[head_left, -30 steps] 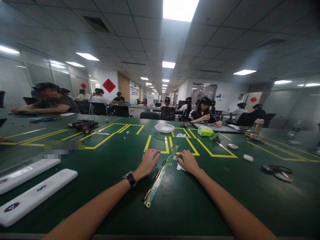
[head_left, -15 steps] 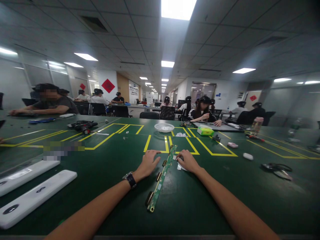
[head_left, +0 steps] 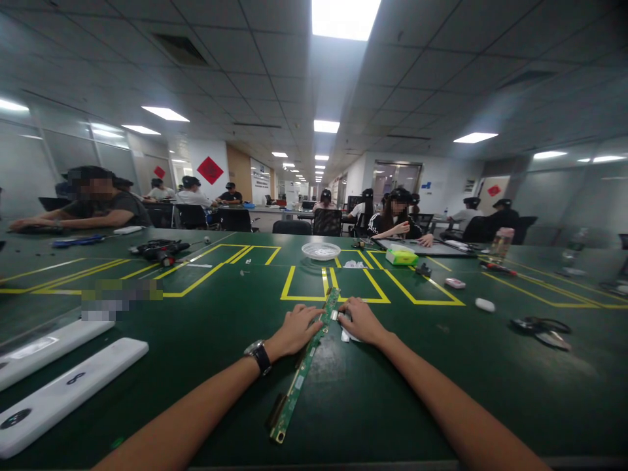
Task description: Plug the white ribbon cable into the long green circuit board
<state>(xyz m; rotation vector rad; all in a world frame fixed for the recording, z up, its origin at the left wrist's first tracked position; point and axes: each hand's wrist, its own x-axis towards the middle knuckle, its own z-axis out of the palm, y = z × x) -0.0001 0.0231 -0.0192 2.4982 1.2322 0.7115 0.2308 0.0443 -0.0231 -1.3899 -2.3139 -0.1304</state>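
A long, narrow green circuit board (head_left: 298, 381) slants across the table in front of me, with brown-gold flex strips along its left edge. My left hand (head_left: 298, 330), a watch on its wrist, is closed at the board's upper half, fingertips on its edge. My right hand (head_left: 362, 322) has curled fingers just right of the board's far end. By those fingertips is a small white-silver piece (head_left: 335, 314) at the board's edge. Under the right hand a crumpled white tissue-like piece (head_left: 345, 336) shows, mostly hidden by the palm.
White numbered bars (head_left: 73, 392) lie at left. Farther off are a white basket (head_left: 320, 251), a green tissue pack (head_left: 401, 256), and a power tool (head_left: 159, 251). Cables (head_left: 542, 330) and a white case (head_left: 485, 305) lie at right. Other people sit around the table (head_left: 417, 418).
My left hand has moved right onto the circuit board. The board has shifted nearer and slightly left, its near end swinging left. My right hand has moved slightly along with it.
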